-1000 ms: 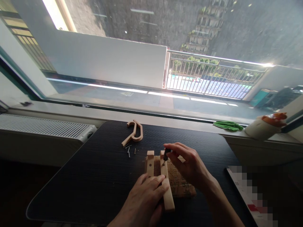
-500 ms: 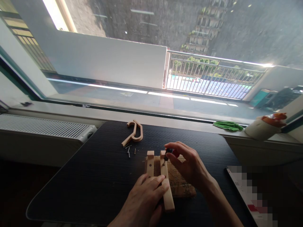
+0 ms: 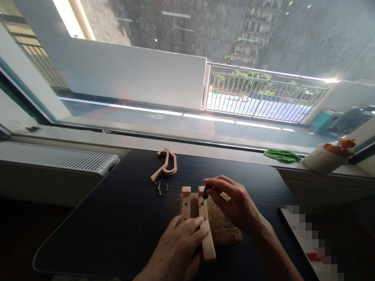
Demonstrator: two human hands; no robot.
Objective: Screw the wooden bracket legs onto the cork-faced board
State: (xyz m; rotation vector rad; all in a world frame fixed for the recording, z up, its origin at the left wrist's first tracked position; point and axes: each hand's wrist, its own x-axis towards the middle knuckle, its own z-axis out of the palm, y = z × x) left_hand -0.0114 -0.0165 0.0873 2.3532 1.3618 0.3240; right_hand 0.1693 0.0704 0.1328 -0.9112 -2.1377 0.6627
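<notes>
My right hand point(image 3: 236, 201) pinches a short screwdriver point(image 3: 206, 192) with a dark handle. Its tip meets a screw hole near the top of the right wooden hook point(image 3: 208, 248). That hook lies on a worn wooden board point(image 3: 227, 230), its lower end jutting past the board's edge. To its left, roughly parallel, is a second wooden hook point(image 3: 186, 198) with a dark round hole or screw head in it. My left hand point(image 3: 181, 240) lies across both pieces, fingers bearing on the right hook and holding it down; its thumb is partly hidden underneath.
Two more curved wooden hooks point(image 3: 172, 168) lie on the black table point(image 3: 102, 226), with several loose screws point(image 3: 159, 188) beside them. On the windowsill are a green cloth point(image 3: 282, 155) and a white pot point(image 3: 324, 159). A pale, partly pixelated object point(image 3: 295, 226) stands at the right edge.
The fingers of my right hand have shifted slightly around the screwdriver handle, and the handle looks turned. My left hand and the wooden pieces stay in place.
</notes>
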